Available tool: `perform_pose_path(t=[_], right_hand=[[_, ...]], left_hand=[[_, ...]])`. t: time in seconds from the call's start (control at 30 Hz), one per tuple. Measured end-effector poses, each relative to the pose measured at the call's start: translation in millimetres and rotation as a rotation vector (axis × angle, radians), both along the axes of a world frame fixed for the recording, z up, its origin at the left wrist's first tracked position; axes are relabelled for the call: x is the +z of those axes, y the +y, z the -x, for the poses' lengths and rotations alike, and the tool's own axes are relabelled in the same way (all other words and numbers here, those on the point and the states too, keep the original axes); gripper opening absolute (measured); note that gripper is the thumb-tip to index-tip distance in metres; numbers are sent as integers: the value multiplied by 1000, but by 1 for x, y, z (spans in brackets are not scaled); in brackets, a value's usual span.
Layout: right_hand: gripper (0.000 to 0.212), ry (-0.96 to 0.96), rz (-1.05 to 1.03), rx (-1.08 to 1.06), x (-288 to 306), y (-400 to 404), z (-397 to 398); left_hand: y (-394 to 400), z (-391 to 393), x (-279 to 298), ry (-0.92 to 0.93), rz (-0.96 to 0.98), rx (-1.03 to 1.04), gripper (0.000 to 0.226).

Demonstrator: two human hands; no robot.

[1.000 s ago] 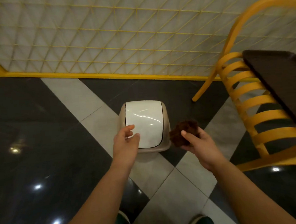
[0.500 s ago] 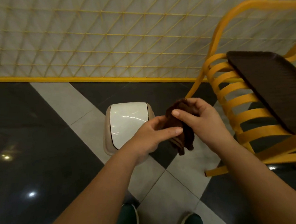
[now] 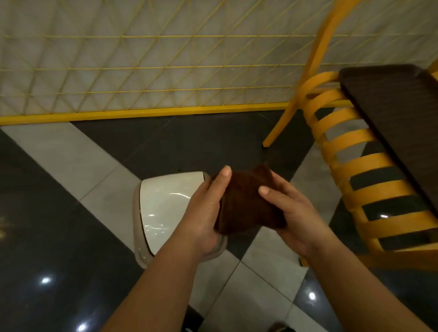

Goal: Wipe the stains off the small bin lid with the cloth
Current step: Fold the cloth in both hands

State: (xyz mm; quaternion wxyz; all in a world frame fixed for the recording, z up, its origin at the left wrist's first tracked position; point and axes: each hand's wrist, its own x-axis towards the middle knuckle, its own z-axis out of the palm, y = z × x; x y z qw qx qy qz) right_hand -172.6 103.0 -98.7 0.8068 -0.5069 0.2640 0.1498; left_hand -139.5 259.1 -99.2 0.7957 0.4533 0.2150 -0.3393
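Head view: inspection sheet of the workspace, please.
Surface: glossy black and pale grey tiled floor, light glints.
Job's things: small beige bin with white swing lid on floor; dark brown folded cloth held above it.
Clutter: nothing seen.
Hands: left hand and right hand both grip the cloth.
Cables: nothing seen.
Surroundings: yellow slatted chair carrying dark tray; yellow wire-grid partition.

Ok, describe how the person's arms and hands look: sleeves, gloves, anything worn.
Both forearms are bare all the way to the frame's bottom edge, with no sleeves in view. The left hand and right hand wear no gloves, and no watch, ring or bracelet shows.
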Motion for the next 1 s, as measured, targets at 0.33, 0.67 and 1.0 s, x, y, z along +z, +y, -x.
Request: perform_pose_path(t=[0.33,0.67,1.0], right_hand=[[34,16,668,18,82,-90,-20],[35,172,1071,36,117,-236,-38],[35,238,1252,141,86,-323,-41]], left_hand=[[-81,-30,51,-134,-296,-4,38],[-233,-47,74,-630,-524,-415,43],[-324,-53,62,-845,-702,-633,49]])
